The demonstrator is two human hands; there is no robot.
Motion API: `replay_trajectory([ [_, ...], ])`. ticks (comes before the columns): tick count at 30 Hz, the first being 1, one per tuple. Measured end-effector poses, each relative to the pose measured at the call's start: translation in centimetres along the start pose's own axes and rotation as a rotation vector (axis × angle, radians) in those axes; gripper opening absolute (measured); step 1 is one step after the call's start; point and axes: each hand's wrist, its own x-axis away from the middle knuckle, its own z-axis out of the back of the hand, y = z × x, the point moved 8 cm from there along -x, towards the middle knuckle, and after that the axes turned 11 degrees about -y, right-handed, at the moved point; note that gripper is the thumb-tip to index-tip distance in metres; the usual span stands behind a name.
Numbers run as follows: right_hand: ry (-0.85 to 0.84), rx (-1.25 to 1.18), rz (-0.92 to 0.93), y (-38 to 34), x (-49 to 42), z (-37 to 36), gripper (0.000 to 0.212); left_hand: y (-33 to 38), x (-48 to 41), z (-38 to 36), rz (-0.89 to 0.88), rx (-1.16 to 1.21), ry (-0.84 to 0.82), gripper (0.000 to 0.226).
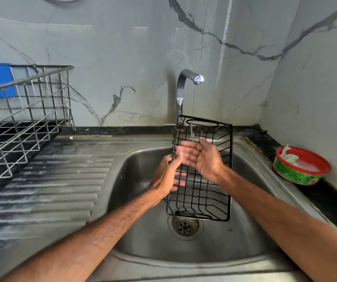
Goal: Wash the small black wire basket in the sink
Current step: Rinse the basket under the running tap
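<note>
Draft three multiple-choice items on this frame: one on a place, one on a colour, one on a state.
1. Where is the black wire basket? A) on the drainboard B) held above the sink C) in the dish rack
2. What colour is the rim of the tub at the far right? A) red B) yellow C) white
3. What is the tap doing? A) shut off B) running C) spraying sideways

Answers: 1 B, the left hand grips its edge over the sink; 2 A, a red rim tops the green side; 3 B, a thin stream falls onto the basket.
</note>
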Motion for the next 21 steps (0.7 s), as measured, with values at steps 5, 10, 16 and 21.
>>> replay_trajectory([
  [5,-0.104,0.083,-0.258,3.3,0.8,-0.8,0.075,0.7,0.2,1.0,-0.058,-0.028,0.075,0.083],
  [10,-0.152,0.515,-0.52,4.9,2.7,-0.1,0.096,1.0,0.5,1.5,-0.084,0.022,0.128,0.062],
  [16,0.143,0.31,-0.031,-1.6,0.6,0.1,0.069,1.5,0.7,0.7,-0.119,0.103,0.109,0.057],
  [21,-0.114,0.111,-0.242,3.1,1.2,-1.7,0.068,1.7,0.5,1.2,-0.141,0.022,0.122,0.07],
])
